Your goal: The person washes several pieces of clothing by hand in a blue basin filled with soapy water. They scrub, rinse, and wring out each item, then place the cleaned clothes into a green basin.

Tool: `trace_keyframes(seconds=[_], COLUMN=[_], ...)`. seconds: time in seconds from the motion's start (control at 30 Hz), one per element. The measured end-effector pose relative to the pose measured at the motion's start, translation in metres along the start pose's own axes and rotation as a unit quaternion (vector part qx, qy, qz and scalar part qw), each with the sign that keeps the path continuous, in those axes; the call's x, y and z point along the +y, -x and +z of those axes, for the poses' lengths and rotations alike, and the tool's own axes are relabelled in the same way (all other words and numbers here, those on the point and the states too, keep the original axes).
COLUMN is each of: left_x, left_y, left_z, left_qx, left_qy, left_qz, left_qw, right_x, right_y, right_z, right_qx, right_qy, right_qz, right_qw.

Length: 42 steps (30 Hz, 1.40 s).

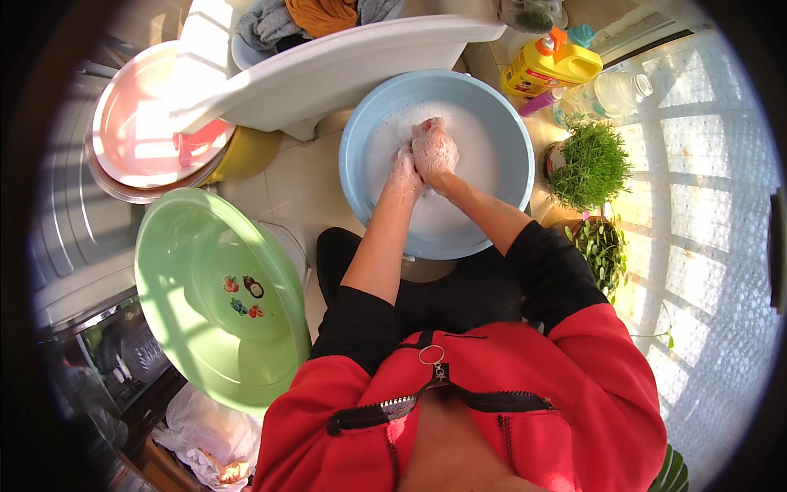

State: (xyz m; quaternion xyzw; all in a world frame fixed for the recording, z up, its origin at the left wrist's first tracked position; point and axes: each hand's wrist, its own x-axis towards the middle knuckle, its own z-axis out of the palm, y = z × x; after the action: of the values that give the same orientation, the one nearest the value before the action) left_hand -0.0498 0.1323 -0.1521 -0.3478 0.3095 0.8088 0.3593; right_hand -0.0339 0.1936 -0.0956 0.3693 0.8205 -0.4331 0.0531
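A light blue plastic basin (529,163) on the floor in front of me holds cloudy, soapy water (458,212) with white foam. Over its middle, my left hand (406,166) and my right hand (435,147) are pressed together, both coated in suds. My right hand is curled, its knuckles uppermost, and lies against my left. Whether a thing is gripped between them is hidden by the fingers and foam. Nothing can be made out beneath the water's surface.
Left stand a tilted green basin (203,344) and stacked pink basins (135,117). A white slab-like fixture (344,61) rises beyond the blue basin, with a tub of clothes (270,27) behind. Right are a yellow detergent bottle (541,67), a clear jar (615,92) and potted plants (590,166).
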Motion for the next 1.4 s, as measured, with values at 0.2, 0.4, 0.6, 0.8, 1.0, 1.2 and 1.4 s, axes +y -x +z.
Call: trace_keyframes(seconds=[0.2, 0.4, 0.6, 0.8, 1.0, 1.2, 1.4], left_x=[0.022, 0.038, 0.029, 0.024, 0.017, 0.017, 0.017], left_y=[0.005, 0.008, 0.004, -0.005, 0.008, 0.029, 0.019], left_z=[-0.01, -0.023, -0.022, -0.025, -0.014, 0.006, -0.007], left_qx=[0.121, 0.108, 0.23, 0.143, 0.196, 0.142, -0.057], left_qy=[-0.034, -0.07, -0.206, -0.149, -0.187, -0.152, -0.075], left_qz=[0.089, 0.016, 0.054, 0.078, -0.017, -0.052, 0.023], left_qw=[0.988, 0.992, 0.95, 0.975, 0.963, 0.977, 0.995], right_x=[0.078, 0.117, 0.123, 0.123, 0.104, 0.038, 0.003], right_y=[-0.092, -0.085, -0.073, -0.078, -0.08, -0.014, 0.067], right_z=[0.003, 0.02, 0.034, 0.047, 0.046, 0.009, -0.021], right_qx=[-0.02, -0.195, -0.298, -0.297, -0.303, -0.23, -0.149], right_qy=[0.061, 0.111, 0.279, 0.348, 0.289, -0.074, -0.027], right_qz=[-0.108, -0.081, -0.102, -0.126, -0.115, -0.003, -0.134], right_qw=[0.992, 0.971, 0.907, 0.88, 0.901, 0.97, 0.979])
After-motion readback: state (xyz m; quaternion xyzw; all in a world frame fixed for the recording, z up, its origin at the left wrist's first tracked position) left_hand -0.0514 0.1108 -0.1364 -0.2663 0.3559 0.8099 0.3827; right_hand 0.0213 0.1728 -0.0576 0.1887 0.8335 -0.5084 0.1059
